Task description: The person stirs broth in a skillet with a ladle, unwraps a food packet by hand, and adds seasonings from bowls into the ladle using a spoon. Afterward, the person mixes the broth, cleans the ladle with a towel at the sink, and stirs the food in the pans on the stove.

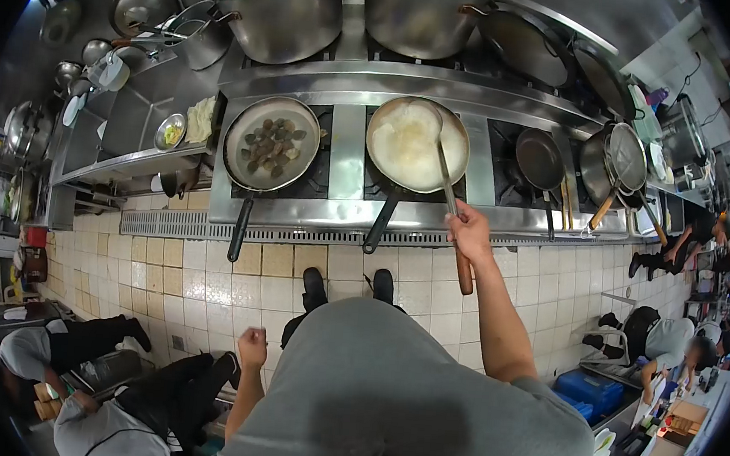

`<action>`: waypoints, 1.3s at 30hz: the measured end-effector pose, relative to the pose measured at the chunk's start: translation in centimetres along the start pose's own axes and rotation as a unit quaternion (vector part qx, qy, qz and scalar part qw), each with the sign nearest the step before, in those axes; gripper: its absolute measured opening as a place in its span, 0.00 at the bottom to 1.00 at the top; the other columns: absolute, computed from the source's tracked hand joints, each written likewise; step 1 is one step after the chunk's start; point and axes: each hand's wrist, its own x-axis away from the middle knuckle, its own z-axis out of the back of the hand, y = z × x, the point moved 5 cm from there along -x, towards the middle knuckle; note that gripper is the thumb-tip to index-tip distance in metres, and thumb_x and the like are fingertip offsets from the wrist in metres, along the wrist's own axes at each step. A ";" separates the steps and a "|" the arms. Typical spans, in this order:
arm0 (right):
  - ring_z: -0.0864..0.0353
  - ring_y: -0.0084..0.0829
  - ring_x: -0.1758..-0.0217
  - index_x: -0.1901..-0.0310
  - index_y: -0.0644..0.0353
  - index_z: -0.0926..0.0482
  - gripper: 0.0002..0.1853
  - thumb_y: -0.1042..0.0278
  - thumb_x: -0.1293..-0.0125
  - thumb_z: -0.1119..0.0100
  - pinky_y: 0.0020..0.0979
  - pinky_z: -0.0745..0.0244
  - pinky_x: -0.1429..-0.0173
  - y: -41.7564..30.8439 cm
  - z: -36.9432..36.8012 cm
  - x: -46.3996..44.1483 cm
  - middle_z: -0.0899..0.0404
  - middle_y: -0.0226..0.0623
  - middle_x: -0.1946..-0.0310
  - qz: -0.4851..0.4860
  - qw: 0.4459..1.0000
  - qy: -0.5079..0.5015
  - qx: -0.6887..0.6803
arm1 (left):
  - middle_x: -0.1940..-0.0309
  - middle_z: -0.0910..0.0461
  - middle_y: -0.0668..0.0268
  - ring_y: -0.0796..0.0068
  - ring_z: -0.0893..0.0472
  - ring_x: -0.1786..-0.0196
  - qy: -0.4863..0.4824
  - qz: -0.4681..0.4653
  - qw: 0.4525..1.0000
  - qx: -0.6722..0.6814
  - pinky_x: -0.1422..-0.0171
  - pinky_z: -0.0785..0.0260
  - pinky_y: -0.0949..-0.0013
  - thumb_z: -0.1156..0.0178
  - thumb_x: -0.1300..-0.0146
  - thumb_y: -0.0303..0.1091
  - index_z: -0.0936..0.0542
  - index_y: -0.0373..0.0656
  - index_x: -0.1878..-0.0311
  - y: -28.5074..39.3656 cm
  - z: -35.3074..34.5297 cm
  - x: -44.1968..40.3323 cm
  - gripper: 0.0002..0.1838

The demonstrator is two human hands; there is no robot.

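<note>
My right hand grips the metal shaft of a ladle just above its brown wooden handle. The ladle's far end dips into white, foamy liquid in a frying pan on the stove, so its bowl cannot be made out. This pan's black handle points toward me. To its left, a second frying pan holds several dark clams or similar shells in a little liquid. Low at my left side, away from the stove, my left hand is curled closed, with nothing visible in it.
Two large stockpots stand behind the burners. A small black pan and strainers sit to the right. On the left are a sink and a small metal bowl. Other people are behind me on both sides.
</note>
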 end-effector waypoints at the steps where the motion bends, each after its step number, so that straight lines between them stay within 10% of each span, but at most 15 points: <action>1: 0.20 0.29 0.74 0.35 0.66 0.26 0.24 0.69 0.31 0.39 0.32 0.23 0.68 0.0 -0.5 0.1 0.17 0.39 0.71 0.000 1.000 -0.001 0.001 | 0.79 0.21 0.65 0.75 0.22 0.77 -0.030 0.027 0.997 -0.069 0.72 0.30 0.68 0.42 0.29 0.37 0.20 0.38 0.65 -3.3 0.7 1.0 0.13; 5: 0.26 0.22 0.76 0.34 0.62 0.28 0.22 0.68 0.27 0.43 0.26 0.31 0.75 0.9 -2.4 2.2 0.19 0.33 0.66 -0.104 0.956 -0.068 -0.265 | 0.74 0.19 0.62 0.70 0.20 0.76 -0.182 0.123 0.958 -0.182 0.73 0.29 0.65 0.44 0.29 0.42 0.20 0.40 0.58 -12.1 3.3 3.2 0.14; 7: 0.27 0.22 0.77 0.35 0.62 0.28 0.21 0.67 0.26 0.43 0.25 0.33 0.76 0.7 -2.7 3.4 0.19 0.33 0.65 -0.117 0.938 -0.085 -0.314 | 0.68 0.18 0.61 0.69 0.18 0.73 0.025 0.497 0.864 0.071 0.74 0.28 0.61 0.46 0.29 0.44 0.21 0.42 0.53 -13.8 5.3 5.5 0.15; 13: 0.30 0.20 0.75 0.53 0.62 0.27 0.09 0.65 0.24 0.47 0.23 0.35 0.76 0.7 0.0 6.0 0.22 0.35 0.64 -0.186 0.896 -0.177 -0.362 | 0.67 0.18 0.63 0.69 0.18 0.70 -0.038 0.328 0.944 0.020 0.73 0.27 0.61 0.43 0.32 0.45 0.20 0.40 0.52 -9.9 4.2 -1.7 0.17; 23: 0.28 0.24 0.77 0.38 0.70 0.27 0.21 0.69 0.29 0.41 0.25 0.36 0.72 -2.7 0.2 10.3 0.20 0.36 0.65 -0.117 0.942 -0.063 -0.309 | 0.59 0.17 0.63 0.72 0.17 0.61 -0.124 0.118 0.985 -0.001 0.68 0.27 0.70 0.38 0.32 0.45 0.20 0.41 0.47 -0.4 -2.1 -10.6 0.18; 39: 0.27 0.19 0.78 0.31 0.70 0.30 0.26 0.75 0.30 0.41 0.24 0.29 0.74 -5.0 2.6 8.1 0.17 0.35 0.67 0.015 0.989 0.016 -0.145 | 0.66 0.18 0.66 0.73 0.18 0.69 -0.103 0.291 0.951 -0.017 0.71 0.27 0.65 0.37 0.33 0.45 0.19 0.41 0.50 -4.8 0.4 -2.7 0.18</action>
